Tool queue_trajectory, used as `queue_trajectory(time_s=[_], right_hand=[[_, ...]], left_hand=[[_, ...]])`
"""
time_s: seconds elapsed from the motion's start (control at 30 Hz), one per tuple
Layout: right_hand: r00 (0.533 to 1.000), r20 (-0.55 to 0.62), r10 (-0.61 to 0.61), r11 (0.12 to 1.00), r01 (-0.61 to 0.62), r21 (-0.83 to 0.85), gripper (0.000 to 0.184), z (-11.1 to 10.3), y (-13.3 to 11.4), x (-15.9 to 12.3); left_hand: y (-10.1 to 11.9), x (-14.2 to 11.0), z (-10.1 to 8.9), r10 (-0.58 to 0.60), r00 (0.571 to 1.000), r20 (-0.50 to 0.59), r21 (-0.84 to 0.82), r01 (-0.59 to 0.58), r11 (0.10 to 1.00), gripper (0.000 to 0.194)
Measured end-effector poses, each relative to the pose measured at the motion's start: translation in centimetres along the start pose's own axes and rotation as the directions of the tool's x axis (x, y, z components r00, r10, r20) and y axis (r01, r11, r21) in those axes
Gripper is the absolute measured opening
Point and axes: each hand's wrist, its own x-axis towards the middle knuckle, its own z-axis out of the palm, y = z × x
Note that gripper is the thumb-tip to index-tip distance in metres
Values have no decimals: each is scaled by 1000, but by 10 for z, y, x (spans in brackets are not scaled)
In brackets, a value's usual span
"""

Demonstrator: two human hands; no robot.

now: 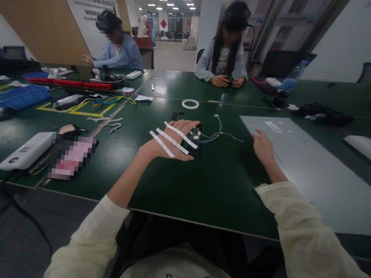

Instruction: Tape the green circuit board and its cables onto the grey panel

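My left hand [177, 139] has white tape strips [171, 140] stuck across its back. It is closed around the side of a small black device with a bare circuit board [195, 134]; my fingers and palm hide much of it. From the board a grey cable [220, 127] with a white connector curves up, and a thinner lead [233, 136] stretches right. My right hand [264, 148] hovers by the left edge of a pale flat panel [316, 173], fingers curled together. Whatever its fingertips may hold cannot be made out.
A white tape roll [190, 104] lies beyond my left hand. Leftward are a white power bank [27, 151], a pink phone [73, 159], a blue basket [20, 96] and a red power strip [73, 83]. Two people sit across the table; a bottle [293, 78] stands far right.
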Motion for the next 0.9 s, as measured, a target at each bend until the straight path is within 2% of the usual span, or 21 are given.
queue_trajectory(time_s=[0.1,0.23,0.37,0.47,0.67,0.73,0.9], right_hand=[[1000,28,-4,999,3,34,49,1,-13,-9],[992,91,-90,994,83,72,46,5,-38,-32],[946,225,-234,966,201,161,44,8,-64,-66],[850,320,-419,898,334,287,42,9,-80,-94],[576,356,-736,670,543,506,36,9,-96,-139],[501,373,-781,622,572,535,36,7,-99,-149],[372,437,-819,571,604,556,37,-2,-106,-164]], left_hand=[[1,0,-23,10,999,-31,14,-10,1000,97],[5,1,-52,30,997,-77,28,-28,999,95],[10,4,-67,43,995,-88,38,-39,999,96],[11,8,-63,63,996,-64,17,-62,998,96],[5,16,-23,72,997,5,-39,-72,997,94],[3,20,-6,68,997,35,-51,-66,996,94],[8,32,27,53,994,101,-60,-47,997,91]])
